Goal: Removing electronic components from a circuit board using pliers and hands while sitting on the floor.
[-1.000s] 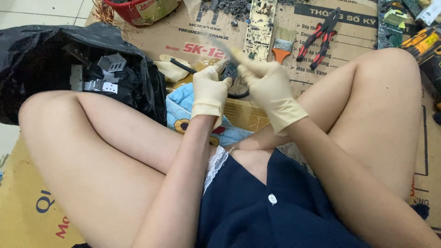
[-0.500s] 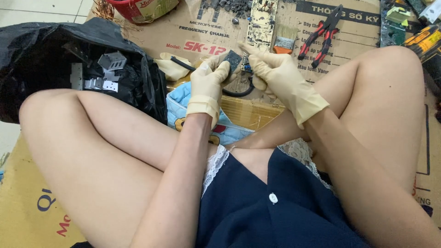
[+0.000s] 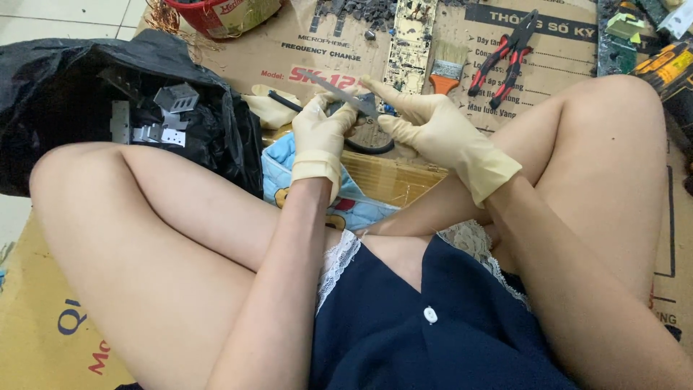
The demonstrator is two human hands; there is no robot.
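Both hands have lifted a little. The left hand [image 3: 323,130] and right hand [image 3: 433,130] (both gloved) pinch a thin metal strip [image 3: 336,89] between them, above the cardboard [image 3: 289,50], close enough to see.

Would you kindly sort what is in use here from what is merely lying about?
In hand:
left hand
right hand
thin metal strip

Lying about:
red pliers
paintbrush
circuit board
black bag
red bucket
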